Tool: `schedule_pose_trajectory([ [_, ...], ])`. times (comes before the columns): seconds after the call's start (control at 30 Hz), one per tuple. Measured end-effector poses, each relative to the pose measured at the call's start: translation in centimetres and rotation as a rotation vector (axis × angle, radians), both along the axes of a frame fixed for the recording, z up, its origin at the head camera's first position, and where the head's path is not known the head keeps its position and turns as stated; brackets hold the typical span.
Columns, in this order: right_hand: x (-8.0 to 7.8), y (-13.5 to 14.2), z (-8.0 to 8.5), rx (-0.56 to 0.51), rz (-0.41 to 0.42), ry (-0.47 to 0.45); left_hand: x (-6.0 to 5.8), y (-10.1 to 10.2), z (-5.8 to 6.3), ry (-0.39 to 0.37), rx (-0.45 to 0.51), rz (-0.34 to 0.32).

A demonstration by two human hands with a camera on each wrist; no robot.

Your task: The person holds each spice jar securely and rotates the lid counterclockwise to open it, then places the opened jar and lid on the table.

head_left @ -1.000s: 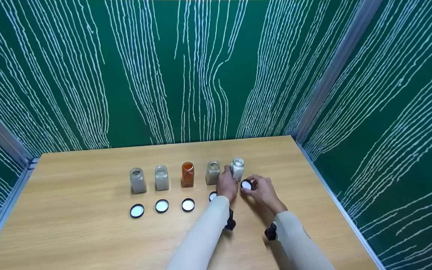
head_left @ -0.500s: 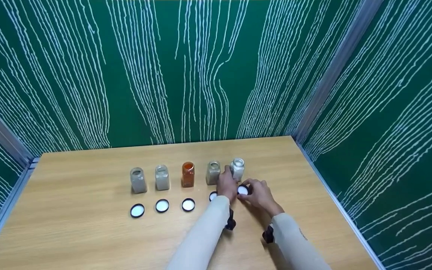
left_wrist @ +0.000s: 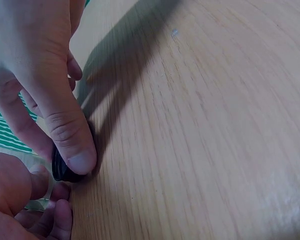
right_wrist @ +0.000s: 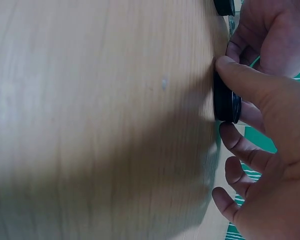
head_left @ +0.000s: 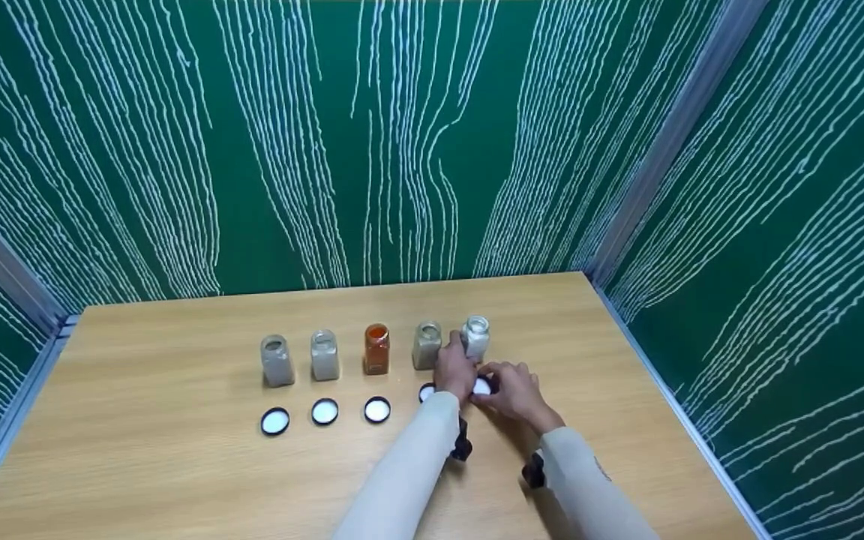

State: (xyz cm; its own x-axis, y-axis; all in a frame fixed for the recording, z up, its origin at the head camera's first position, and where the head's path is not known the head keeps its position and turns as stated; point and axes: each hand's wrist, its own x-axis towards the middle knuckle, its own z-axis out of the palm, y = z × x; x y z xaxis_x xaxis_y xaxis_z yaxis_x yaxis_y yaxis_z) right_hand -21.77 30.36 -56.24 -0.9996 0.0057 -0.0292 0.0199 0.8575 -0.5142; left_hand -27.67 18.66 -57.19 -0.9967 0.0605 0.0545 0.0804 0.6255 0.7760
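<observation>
My left hand point(head_left: 454, 369) grips the lower part of an open glass jar point(head_left: 476, 335) with white contents, at the right end of a row of jars. Close beside it, my right hand point(head_left: 516, 390) pinches a round black lid point(head_left: 481, 385), white inside facing up, between thumb and fingers. In the right wrist view this lid point(right_wrist: 226, 97) lies flat right at the tabletop, its rim under my thumb. The left wrist view shows the right hand point(left_wrist: 45, 85) on the lid point(left_wrist: 65, 170), with my left hand's curled fingers point(left_wrist: 60, 215) just below.
Open jars stand leftward: a greyish one point(head_left: 427, 346), an orange-red one point(head_left: 376, 351) and two pale ones, including the leftmost jar point(head_left: 277, 361). Upturned lids lie before them, such as the leftmost lid point(head_left: 274, 421); one lid point(head_left: 426, 392) is partly behind my left wrist. Green walls surround the table point(head_left: 177, 480).
My right hand has moved left and toward me with the lid, which has gone from tilted to flat, low at the table beside my left hand. The left hand stays on the jar.
</observation>
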Motion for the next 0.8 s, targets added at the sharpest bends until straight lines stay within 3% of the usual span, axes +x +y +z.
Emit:
schedule_pose_trajectory([
  [0.37,0.0,-0.03,0.07,-0.032,0.008,-0.03,-0.11,0.08,-0.24,0.013,0.011,-0.007],
  [0.63,0.14,0.16,0.18,-0.036,0.048,0.028,-0.23,0.15,-0.45,0.042,0.023,0.003],
  [0.8,-0.04,0.86,0.8,-0.062,0.032,-0.01,-0.07,0.01,-0.3,0.049,0.025,-0.005],
])
